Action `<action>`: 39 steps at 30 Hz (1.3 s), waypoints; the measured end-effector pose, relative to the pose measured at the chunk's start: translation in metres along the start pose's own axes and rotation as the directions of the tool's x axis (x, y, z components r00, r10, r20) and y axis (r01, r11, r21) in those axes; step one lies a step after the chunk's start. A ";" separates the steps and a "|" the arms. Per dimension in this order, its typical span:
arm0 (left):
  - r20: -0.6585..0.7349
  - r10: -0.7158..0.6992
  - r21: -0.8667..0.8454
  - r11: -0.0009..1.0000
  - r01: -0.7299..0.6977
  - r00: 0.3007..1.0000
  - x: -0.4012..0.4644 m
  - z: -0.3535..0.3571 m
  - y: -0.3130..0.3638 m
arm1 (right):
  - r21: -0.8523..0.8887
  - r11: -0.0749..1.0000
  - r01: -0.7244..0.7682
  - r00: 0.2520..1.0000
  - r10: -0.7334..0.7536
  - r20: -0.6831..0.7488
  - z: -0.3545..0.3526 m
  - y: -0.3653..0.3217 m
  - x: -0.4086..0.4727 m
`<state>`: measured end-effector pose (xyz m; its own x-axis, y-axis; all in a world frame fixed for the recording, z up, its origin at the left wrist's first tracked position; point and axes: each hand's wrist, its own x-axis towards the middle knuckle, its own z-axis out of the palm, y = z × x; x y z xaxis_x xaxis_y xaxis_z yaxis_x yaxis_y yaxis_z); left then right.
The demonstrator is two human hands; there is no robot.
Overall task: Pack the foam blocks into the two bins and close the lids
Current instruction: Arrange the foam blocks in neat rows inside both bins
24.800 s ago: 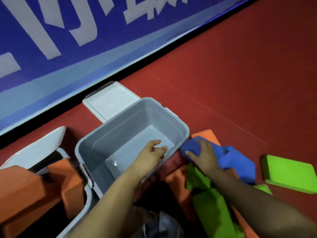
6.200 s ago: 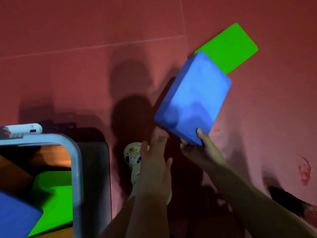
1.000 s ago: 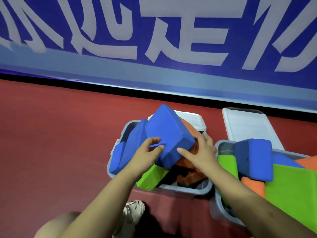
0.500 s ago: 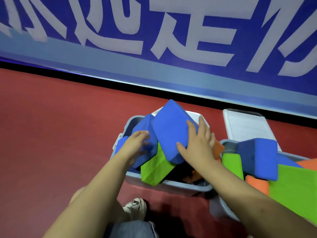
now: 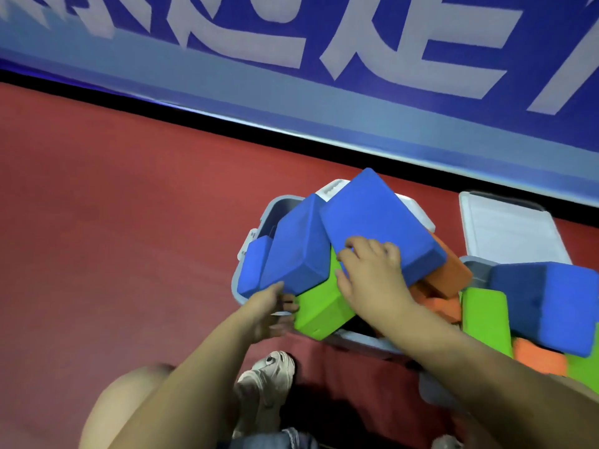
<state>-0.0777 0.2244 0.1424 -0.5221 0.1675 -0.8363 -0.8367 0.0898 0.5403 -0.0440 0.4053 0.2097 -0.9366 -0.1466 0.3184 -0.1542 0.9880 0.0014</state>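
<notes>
Foam blocks are basically all in the 2 bins at this point, just piled way too high for either lid to go down. The left bin (image 5: 251,244) has 2 blue blocks standing on edge at its left side (image 5: 291,247), a green block (image 5: 319,311) wedged tilted at the near rim, and a big blue block (image 5: 379,222) lying slanted on top of the whole heap with orange blocks (image 5: 449,273) poking out underneath. The right hand (image 5: 372,270) is spread mostly flat on the near end of that top blue block, fingers curled over its edge, looks to me like pressing it down and steering it rather than gripping it. The left hand (image 5: 270,307) is down low by the near-left corner, fingers loosely curled against the green block and the bottom of the upright blue one, probably bracing them so the stack doesn't slide out while the other hand pushes. It's a bit blurry, so I can't tell if it's actually clamping anything. The right bin (image 5: 473,270) is just as overstuffed, with blue, green and orange blocks sticking up past the rim. Both lids are flipped back toward the wall, the right lid (image 5: 509,231) lying flat on the red floor (image 5: 113,222). My guess is the blocks need laying flat before anything closes.
</notes>
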 end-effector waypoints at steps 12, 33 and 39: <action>0.025 0.156 0.512 0.846 -0.146 0.988 0.016 0.014 0.005 | 0.243 0.791 -0.561 0.668 0.259 0.698 0.139 0.043 -0.107; 0.075 0.082 0.540 0.834 -0.110 0.994 -0.002 0.005 0.011 | 0.145 0.913 -0.381 0.484 0.063 0.873 0.164 0.027 -0.117; 0.187 0.042 0.617 0.773 -0.151 0.981 -0.030 0.003 0.020 | 0.230 0.803 -0.550 0.482 0.081 0.872 0.144 0.018 -0.118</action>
<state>-0.0787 0.2242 0.1783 -0.5168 0.3517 -0.7806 -0.4657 0.6495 0.6010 0.0183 0.4338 0.0358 -0.7388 -0.0324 -0.6731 0.3193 0.8627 -0.3920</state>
